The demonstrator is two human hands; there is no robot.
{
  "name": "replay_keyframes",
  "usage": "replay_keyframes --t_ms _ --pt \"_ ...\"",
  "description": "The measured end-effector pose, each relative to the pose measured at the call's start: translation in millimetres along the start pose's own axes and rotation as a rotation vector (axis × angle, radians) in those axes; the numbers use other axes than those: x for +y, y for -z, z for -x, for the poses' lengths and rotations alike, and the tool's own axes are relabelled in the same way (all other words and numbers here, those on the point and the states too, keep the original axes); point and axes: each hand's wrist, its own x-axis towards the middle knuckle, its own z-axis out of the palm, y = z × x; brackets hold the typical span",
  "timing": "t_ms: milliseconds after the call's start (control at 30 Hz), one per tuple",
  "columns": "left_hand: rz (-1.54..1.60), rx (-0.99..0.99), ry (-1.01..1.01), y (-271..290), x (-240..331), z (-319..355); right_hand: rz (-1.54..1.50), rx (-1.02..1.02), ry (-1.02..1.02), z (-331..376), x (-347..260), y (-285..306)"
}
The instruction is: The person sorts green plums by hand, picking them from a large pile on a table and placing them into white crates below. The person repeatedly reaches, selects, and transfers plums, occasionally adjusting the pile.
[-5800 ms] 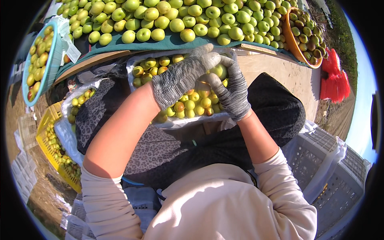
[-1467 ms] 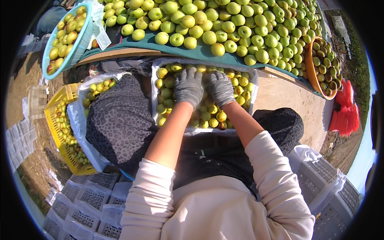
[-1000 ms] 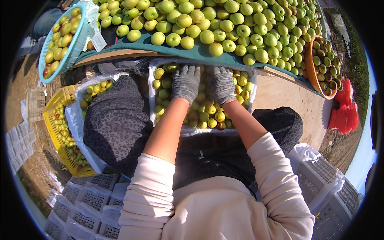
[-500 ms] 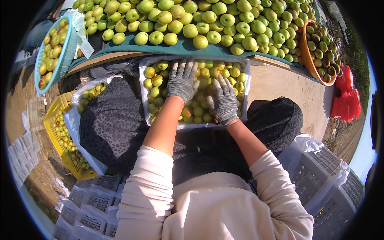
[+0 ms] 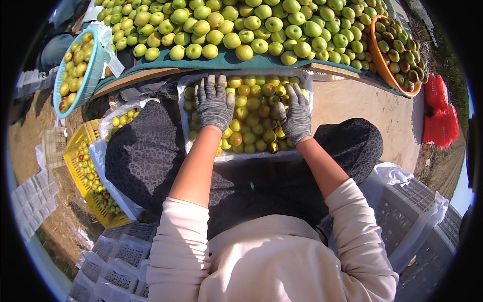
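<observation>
A crate with a white liner [image 5: 240,157] sits between my knees, filled with small yellow-green fruit [image 5: 252,117], some blushed red. They look like jujubes or small apples; I cannot tell which. My left hand [image 5: 213,104], in a grey glove, lies flat over the fruit at the crate's left side, fingers stretched toward the far rim. On the right side, my right hand [image 5: 294,118] rests on the fruit in a matching glove, fingers spread. Neither hand grips a fruit.
Beyond the crate, a green-clothed table [image 5: 221,60] bears a heap of green fruit [image 5: 251,30]. A blue basket [image 5: 95,70] stands left, an orange basket [image 5: 378,55] right. Yellow crate [image 5: 75,156] at left; grey crates [image 5: 397,214] at right; red mesh bags [image 5: 440,113] farther right.
My hands have moved apart over the crate, the left toward its left side and the right toward its right side. More fruit shows between them. The whole view has shifted slightly.
</observation>
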Motion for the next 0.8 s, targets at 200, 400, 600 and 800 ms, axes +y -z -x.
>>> replay_keyframes --t_ms 200,400,600,800 --pt "0.539 0.013 1.357 16 -43 19 -0.47 -0.692 -1.08 -28 120 9" --pt "0.602 -0.034 1.549 -49 -110 54 -0.809 -0.467 -1.144 -4 114 -7" --pt "0.61 -0.001 1.509 -88 -166 63 -0.81 -0.542 -1.226 -14 117 -5" --pt "0.345 -0.143 1.483 -87 -159 59 -0.746 -0.61 -1.252 -7 142 -27"
